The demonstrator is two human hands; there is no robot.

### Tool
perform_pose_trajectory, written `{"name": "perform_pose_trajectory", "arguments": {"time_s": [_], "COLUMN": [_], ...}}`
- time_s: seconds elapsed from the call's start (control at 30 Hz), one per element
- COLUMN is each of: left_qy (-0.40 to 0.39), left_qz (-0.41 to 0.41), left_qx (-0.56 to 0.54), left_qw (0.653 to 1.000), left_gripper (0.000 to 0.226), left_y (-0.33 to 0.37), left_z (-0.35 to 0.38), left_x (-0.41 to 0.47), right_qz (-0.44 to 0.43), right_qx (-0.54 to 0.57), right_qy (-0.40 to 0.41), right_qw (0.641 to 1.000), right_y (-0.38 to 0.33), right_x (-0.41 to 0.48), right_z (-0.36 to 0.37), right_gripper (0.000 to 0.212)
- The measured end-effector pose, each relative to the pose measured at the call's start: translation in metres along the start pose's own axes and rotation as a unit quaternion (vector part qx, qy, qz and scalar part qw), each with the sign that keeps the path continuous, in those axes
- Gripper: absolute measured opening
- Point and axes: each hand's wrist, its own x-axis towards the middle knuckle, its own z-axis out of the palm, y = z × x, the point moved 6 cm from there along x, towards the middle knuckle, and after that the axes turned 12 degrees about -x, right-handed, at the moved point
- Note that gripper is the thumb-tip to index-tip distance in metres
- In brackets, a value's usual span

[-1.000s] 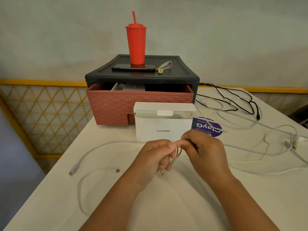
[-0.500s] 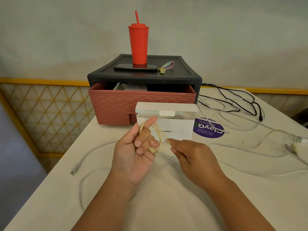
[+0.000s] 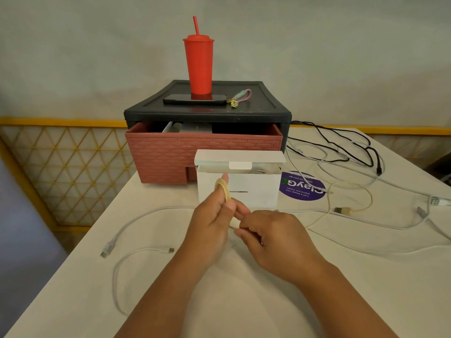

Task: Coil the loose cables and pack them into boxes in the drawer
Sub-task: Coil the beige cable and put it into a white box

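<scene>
My left hand (image 3: 211, 226) holds a small coil of cream cable (image 3: 224, 189) looped round its raised fingers. My right hand (image 3: 273, 236) pinches the same cable just beside the left fingers, and the rest of that cream cable (image 3: 366, 196) trails off to the right with its plug lying on the table. Right behind my hands stands a white box (image 3: 253, 191) with its lid flap open and white cable inside. Behind it, the brick-patterned red drawer (image 3: 170, 152) is pulled out of its black cabinet (image 3: 275, 111), with white boxes visible inside.
A loose white cable (image 3: 136, 220) lies on the table at the left. More white cables (image 3: 390, 225) and a black cable (image 3: 351, 147) sprawl at the right. A red tumbler (image 3: 198, 64), phone (image 3: 195, 100) and keychain (image 3: 240, 96) sit on the cabinet. A purple sticker (image 3: 302, 186) is on the table.
My right hand has moved back in against my left hand, bringing the cable round the left fingers. The coil on the left fingers looks tighter than half a second ago.
</scene>
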Motion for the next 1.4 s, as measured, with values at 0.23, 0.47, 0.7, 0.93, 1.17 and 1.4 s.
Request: {"name": "perform_pose_trajectory", "arguments": {"time_s": [0.23,0.47,0.7,0.93,1.17,1.4], "left_qy": [-0.071,-0.105,-0.079,-0.044,-0.080,-0.133], "left_qz": [-0.049,-0.127,-0.218,-0.198,-0.212,-0.265], "left_qx": [-0.031,-0.196,-0.410,-0.320,-0.150,-0.276], "left_qw": [0.996,0.967,0.882,0.925,0.963,0.914], "left_gripper": [0.028,0.028,0.034,0.020,0.022,0.013], "left_y": [-0.008,-0.006,-0.010,-0.015,-0.022,-0.018], "left_z": [0.009,0.015,0.029,0.035,0.034,0.039], "left_x": [-0.005,-0.007,-0.014,-0.012,-0.015,-0.020], "right_qz": [0.044,0.109,0.194,0.305,0.318,0.292], "right_qx": [0.035,0.100,0.357,0.372,0.257,0.265], "right_qy": [0.090,0.078,-0.025,0.029,0.086,0.081], "right_qw": [0.994,0.986,0.914,0.876,0.909,0.916], "right_y": [0.012,0.023,0.011,0.018,0.040,0.035], "right_x": [0.004,0.006,0.006,0.002,0.001,0.003], "right_z": [-0.019,-0.021,-0.004,-0.005,-0.017,-0.017], "right_gripper": [0.026,0.035,0.052,0.043,0.042,0.042]}}
